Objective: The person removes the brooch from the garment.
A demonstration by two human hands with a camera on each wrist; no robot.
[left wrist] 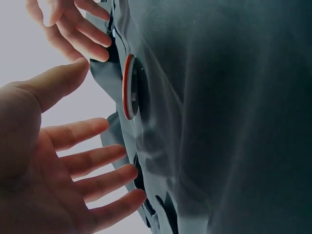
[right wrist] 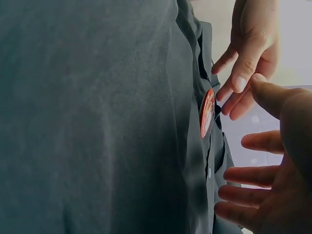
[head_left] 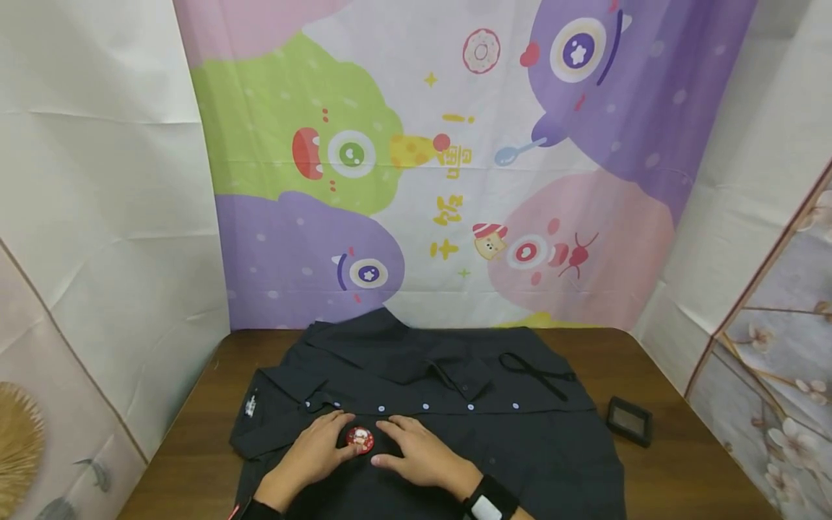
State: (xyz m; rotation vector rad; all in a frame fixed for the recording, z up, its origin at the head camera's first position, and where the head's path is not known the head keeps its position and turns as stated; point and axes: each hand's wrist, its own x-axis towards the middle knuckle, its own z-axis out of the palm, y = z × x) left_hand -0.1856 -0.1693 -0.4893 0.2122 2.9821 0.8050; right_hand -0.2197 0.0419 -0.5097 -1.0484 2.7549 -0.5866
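Left hand (head_left: 315, 448) and right hand (head_left: 422, 453) flank the badge (head_left: 360, 440) on the shirt (head_left: 468, 433), each grip spread loosely, the left perhaps just touching its rim.

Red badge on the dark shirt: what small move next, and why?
Perhaps have the left hand pinch the red badge by its rim and tug gently, testing its hold on the dark shirt. That hand and the right hand are beside the badge, gripping nothing, and the left wrist view shows its back facing the cloth but not whether it's fastened.
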